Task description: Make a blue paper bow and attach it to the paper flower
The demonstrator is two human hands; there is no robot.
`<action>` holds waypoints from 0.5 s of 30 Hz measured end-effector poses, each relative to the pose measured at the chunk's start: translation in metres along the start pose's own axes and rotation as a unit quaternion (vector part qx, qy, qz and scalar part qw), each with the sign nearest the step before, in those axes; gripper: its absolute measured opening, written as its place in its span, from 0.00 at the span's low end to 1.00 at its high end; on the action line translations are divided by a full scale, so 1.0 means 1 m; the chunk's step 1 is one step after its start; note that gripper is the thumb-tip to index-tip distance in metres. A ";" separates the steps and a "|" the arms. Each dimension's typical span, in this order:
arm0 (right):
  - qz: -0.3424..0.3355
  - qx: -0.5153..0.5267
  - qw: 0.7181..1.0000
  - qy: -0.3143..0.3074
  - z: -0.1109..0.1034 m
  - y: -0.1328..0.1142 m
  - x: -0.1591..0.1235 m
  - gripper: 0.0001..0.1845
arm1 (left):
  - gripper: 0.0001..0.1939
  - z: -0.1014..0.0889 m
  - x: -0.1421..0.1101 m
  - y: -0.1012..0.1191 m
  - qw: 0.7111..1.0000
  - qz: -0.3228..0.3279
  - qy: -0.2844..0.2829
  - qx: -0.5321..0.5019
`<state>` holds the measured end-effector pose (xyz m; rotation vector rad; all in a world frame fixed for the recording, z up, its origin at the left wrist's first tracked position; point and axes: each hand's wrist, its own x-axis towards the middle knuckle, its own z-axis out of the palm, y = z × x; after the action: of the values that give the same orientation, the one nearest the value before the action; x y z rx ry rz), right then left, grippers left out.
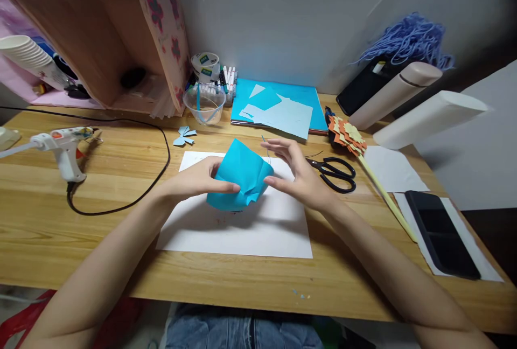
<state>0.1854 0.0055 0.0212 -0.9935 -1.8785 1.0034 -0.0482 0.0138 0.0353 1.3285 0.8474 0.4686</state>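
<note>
A bright blue folded paper (238,176) with creases and a crumpled lower right edge is held above a white sheet (234,238). My left hand (204,179) grips its left side, thumb in front and fingers behind. At the right edge is my right hand (297,174), fingers spread and curved, its thumb tip close to or touching the paper. A thin bluish strand (264,141) stands up near my right fingertips; whether it is attached to the paper I cannot tell. Black-handled scissors (335,172) lie just right of my right hand.
A glue gun (67,149) with a looping cord (167,160) lies left. Behind stand a blue paper bow (184,136), a clear plastic cup (204,106) and blue paper sheets (311,104). An orange paper flower (347,134), a phone (442,233) and bottles (398,90) are right.
</note>
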 end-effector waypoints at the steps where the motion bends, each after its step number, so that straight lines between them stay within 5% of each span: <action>1: 0.042 0.060 0.997 -0.034 -0.002 0.004 0.002 0.34 | 0.20 0.000 0.001 0.000 1.000 0.009 -0.005 0.004; 6: 0.168 0.194 0.963 -0.087 -0.003 0.009 0.004 0.30 | 0.28 0.006 0.006 -0.003 0.995 0.051 0.082 0.010; 12: 0.201 0.249 0.947 -0.026 -0.003 0.007 0.005 0.28 | 0.38 0.017 0.006 -0.005 0.975 0.116 0.188 0.033; 15: 0.192 0.247 0.950 -0.021 -0.003 0.008 0.006 0.27 | 0.32 0.016 0.006 -0.004 0.955 0.180 0.216 0.099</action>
<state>0.1874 0.0146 0.0167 -1.0470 -1.3757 1.6364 -0.0333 0.0073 0.0296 1.6042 1.0315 1.0088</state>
